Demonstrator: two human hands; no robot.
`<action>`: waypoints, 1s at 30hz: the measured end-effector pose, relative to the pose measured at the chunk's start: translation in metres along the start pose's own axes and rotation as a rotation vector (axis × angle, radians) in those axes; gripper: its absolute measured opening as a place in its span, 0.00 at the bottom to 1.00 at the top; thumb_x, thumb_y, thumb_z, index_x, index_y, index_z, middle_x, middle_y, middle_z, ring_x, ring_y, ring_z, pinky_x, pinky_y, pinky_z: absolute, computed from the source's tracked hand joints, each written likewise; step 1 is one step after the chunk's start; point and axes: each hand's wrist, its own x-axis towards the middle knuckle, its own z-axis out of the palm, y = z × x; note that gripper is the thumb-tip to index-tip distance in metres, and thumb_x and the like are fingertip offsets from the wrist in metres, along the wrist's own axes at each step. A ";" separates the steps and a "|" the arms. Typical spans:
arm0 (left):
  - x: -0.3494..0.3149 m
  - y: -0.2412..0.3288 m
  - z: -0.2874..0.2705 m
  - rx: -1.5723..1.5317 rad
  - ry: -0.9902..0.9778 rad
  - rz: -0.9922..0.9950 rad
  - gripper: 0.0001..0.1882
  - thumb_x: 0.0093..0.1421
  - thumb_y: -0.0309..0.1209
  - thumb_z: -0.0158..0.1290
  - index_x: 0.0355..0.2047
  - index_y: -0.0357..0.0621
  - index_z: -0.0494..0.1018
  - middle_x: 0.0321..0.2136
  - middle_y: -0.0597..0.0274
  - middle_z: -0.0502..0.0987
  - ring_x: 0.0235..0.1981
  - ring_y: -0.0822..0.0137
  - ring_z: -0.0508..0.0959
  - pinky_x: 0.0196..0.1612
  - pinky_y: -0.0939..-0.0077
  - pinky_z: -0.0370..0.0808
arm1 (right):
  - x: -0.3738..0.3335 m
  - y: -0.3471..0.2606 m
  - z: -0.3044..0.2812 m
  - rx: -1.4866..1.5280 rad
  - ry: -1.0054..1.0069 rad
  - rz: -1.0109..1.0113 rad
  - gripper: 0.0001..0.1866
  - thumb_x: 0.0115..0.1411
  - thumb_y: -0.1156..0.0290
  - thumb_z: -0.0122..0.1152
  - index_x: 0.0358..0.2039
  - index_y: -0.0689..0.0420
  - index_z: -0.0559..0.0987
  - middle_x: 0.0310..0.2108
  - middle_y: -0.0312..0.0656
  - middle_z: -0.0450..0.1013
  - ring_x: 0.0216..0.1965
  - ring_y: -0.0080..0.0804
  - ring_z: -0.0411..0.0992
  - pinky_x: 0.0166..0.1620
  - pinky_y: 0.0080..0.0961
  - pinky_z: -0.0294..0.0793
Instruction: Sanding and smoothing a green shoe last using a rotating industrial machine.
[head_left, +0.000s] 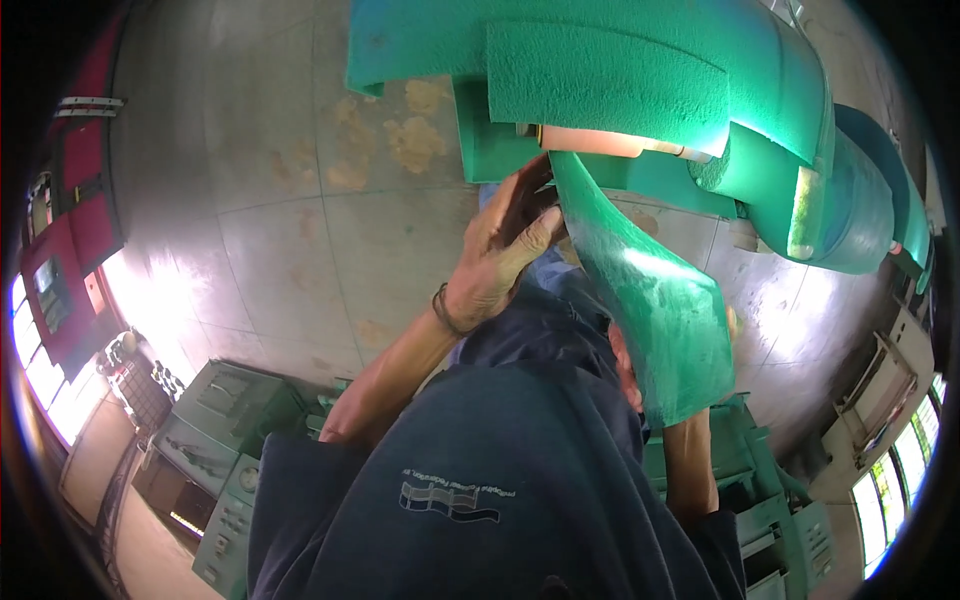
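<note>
A curved, glossy green panel (655,310), narrow at its far end and broad at its near end, slopes from beneath a large green machine (610,80) towards my body. My right hand (626,368) grips the panel's broad end from below; its fingers show at both side edges, and the panel hides the palm. Beside the narrow end, my left hand (505,250) has its fingers stretched upward and its thumb apart, close against the panel's left edge. Its fingertips are in shadow under the machine, next to an orange-brown cylinder (590,141).
Grey floor tiles (250,200) with brown stains lie to the left. Green machine cabinets stand behind me on the left (215,420) and right (745,480). A red cabinet (80,260) is at the far left. Windows (900,480) shine at the lower right.
</note>
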 end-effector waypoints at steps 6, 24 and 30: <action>-0.006 0.005 0.006 0.062 -0.012 0.030 0.32 0.68 0.27 0.51 0.68 0.34 0.52 0.65 0.53 0.59 0.66 0.61 0.61 0.67 0.66 0.60 | -0.002 0.005 -0.020 -0.016 -0.261 -0.015 0.56 0.58 0.32 0.49 0.59 0.80 0.57 0.38 0.73 0.66 0.24 0.61 0.76 0.17 0.45 0.79; 0.002 0.010 0.005 0.107 -0.003 -0.028 0.27 0.68 0.29 0.52 0.64 0.34 0.59 0.59 0.58 0.67 0.60 0.66 0.66 0.63 0.70 0.64 | 0.009 0.010 -0.018 0.106 -0.344 0.110 0.53 0.56 0.31 0.50 0.63 0.70 0.61 0.43 0.71 0.68 0.35 0.59 0.78 0.25 0.53 0.79; 0.009 -0.003 -0.002 0.227 0.009 -0.035 0.26 0.67 0.28 0.54 0.63 0.37 0.62 0.55 0.61 0.70 0.56 0.71 0.69 0.59 0.71 0.68 | 0.001 0.040 0.006 0.457 -0.276 0.215 0.58 0.55 0.29 0.52 0.69 0.63 0.49 0.48 0.61 0.67 0.37 0.52 0.76 0.34 0.43 0.76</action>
